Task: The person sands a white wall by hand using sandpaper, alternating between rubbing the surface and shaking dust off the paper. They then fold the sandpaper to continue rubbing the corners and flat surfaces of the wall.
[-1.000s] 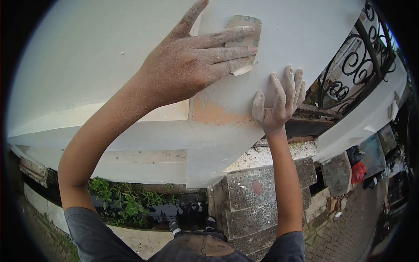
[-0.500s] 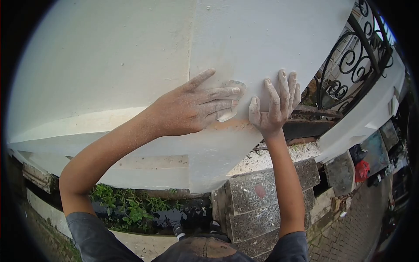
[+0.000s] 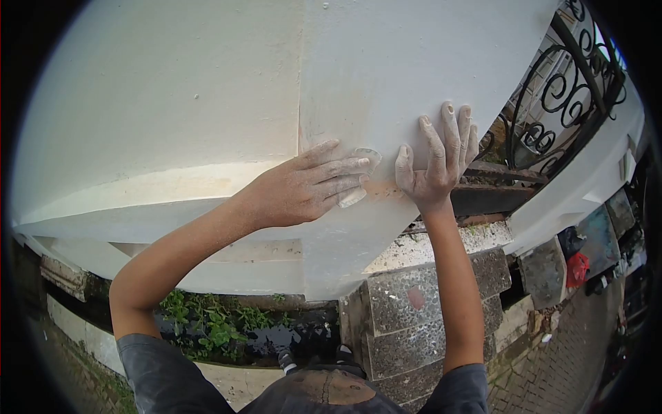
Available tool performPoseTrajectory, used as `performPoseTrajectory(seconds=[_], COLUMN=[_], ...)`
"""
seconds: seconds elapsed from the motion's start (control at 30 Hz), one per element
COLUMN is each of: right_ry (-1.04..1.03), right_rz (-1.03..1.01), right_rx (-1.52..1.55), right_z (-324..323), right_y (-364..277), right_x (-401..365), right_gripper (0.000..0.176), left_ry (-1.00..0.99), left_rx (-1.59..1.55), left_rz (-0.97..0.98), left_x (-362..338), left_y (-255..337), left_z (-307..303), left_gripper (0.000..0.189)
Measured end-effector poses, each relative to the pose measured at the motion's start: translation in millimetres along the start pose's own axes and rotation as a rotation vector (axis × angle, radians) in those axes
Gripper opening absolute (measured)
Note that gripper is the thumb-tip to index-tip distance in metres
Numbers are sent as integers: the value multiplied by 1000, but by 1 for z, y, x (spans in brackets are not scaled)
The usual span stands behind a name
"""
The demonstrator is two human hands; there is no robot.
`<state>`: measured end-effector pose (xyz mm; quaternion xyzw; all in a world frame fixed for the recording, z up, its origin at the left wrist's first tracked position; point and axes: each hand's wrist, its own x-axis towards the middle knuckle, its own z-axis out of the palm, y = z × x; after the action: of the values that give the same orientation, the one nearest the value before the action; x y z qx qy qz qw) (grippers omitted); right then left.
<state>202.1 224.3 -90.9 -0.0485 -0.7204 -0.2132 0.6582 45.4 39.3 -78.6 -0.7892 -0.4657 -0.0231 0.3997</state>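
Dust coats my left hand [image 3: 300, 190], which presses a thin, pale sheet that looks like sandpaper [image 3: 353, 198] against the white wall [image 3: 407, 62]. The sheet's curved edges stick out past my fingers; the rest of it is hidden under them. Farther right, my right hand [image 3: 440, 162] rests on the wall near its slanting edge, fingers spread and tips whitened, holding nothing. A tan, bare-looking patch [image 3: 386, 190] shows on the wall between my two hands.
Black scrolled ironwork [image 3: 552, 103] is beyond the wall's right edge. Below lie a wet ditch with green plants [image 3: 207, 321], stone slabs [image 3: 407, 303] and a brick-paved path [image 3: 545, 366]. A red bag [image 3: 577, 269] sits at right.
My left hand has slid down the wall with the sheet, and its thumb now lies closer to the fingers. My right hand stays at nearly the same spot.
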Motion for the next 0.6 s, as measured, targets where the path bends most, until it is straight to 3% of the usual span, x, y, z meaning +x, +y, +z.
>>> performPoseTrajectory(seconds=[0.13, 0.23, 0.3, 0.37, 0.47, 0.6], right_ry=[-1, 0, -6, -9, -3, -2], right_rz=[1, 7, 9, 12, 2, 7], right_rx=[11, 10, 10, 11, 14, 5], right_z=[0, 0, 0, -1, 1, 1], right_y=[0, -1, 0, 1, 2, 1], right_x=[0, 0, 0, 0, 0, -2], right_gripper=[36, 36, 36, 36, 36, 37], left_ry=[201, 196, -3, -28, 312, -32], left_rx=[103, -22, -159, -54, 154, -126], left_rz=[-77, -158, -79, -30, -232, -95], left_x=[15, 9, -2, -6, 19, 1], left_y=[-37, -16, 9, -6, -42, 8], left_z=[-22, -8, 8, 6, -29, 5], left_gripper=[21, 22, 23, 26, 28, 30])
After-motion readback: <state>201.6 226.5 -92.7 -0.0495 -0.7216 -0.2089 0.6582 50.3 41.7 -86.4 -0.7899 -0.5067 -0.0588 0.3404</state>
